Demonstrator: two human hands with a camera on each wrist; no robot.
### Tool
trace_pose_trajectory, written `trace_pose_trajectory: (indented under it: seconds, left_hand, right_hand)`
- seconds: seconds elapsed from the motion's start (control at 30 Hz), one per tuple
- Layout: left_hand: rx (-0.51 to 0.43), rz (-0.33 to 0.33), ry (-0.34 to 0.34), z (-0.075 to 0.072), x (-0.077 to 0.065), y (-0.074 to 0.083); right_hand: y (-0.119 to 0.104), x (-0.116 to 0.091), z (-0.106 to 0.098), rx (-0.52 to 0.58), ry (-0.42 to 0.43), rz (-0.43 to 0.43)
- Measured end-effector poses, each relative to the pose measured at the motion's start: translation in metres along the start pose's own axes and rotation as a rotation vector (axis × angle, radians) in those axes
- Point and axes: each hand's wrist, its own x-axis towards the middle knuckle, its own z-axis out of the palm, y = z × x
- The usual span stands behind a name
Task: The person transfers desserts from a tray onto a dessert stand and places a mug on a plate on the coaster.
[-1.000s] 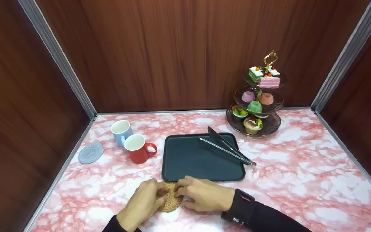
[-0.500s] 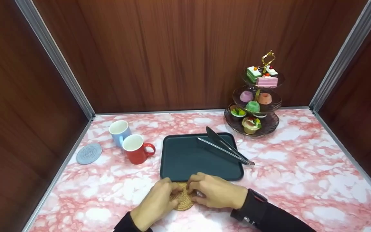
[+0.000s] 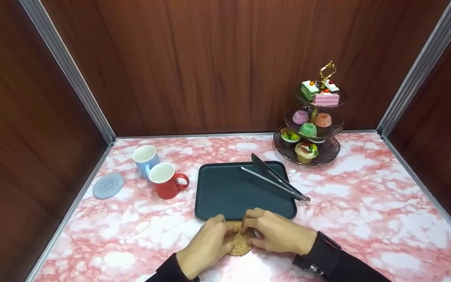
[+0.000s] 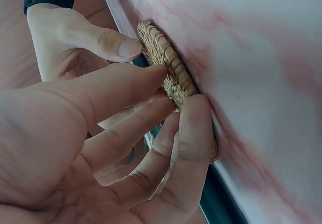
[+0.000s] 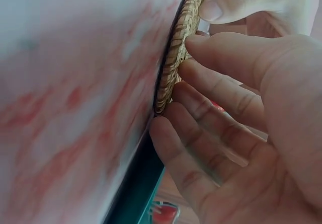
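Note:
A round woven straw coaster (image 3: pixel 238 244) lies on the table by the front edge of a dark tray (image 3: pixel 225 196). From its left side my left hand (image 3: pixel 208 243) holds it, thumb and bent fingers on its face and rim. Opposite, my right hand (image 3: pixel 278 232) holds the right side in the same way. The left wrist view shows the coaster (image 4: pixel 163 50) flat against the tabletop, with fingertips around its rim. In the right wrist view the thumb and fingers meet the coaster (image 5: pixel 180 45) at its edge, which is close to the tray (image 5: pixel 143 183).
Tongs (image 3: pixel 274 182) lie across the tray's right side. To the left stand a red mug (image 3: pixel 166 186) and a light blue mug (image 3: pixel 143 156), with a grey coaster (image 3: pixel 108 186) further left. A three-tier stand (image 3: pixel 329 150) of cakes is at the back right, before the wood wall (image 3: pixel 210 70).
Both hands have slid the woven coaster to the right along the tray's front edge. The mugs, tongs, tray and cake stand have stayed in place.

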Motion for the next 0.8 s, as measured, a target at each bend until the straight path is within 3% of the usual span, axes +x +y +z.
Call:
trace_pose_trajectory:
  seconds: [0.2,0.8]
  left_hand:
    - [0.018,0.028,0.007,0.005,0.007,0.009]
    - [0.041,0.064,0.01,0.017,0.018,0.023]
  right_hand:
    - [0.003,-0.01,-0.005,-0.01,-0.008,0.045]
    - [0.011,-0.032,-0.013,-0.001,0.022,0.076]
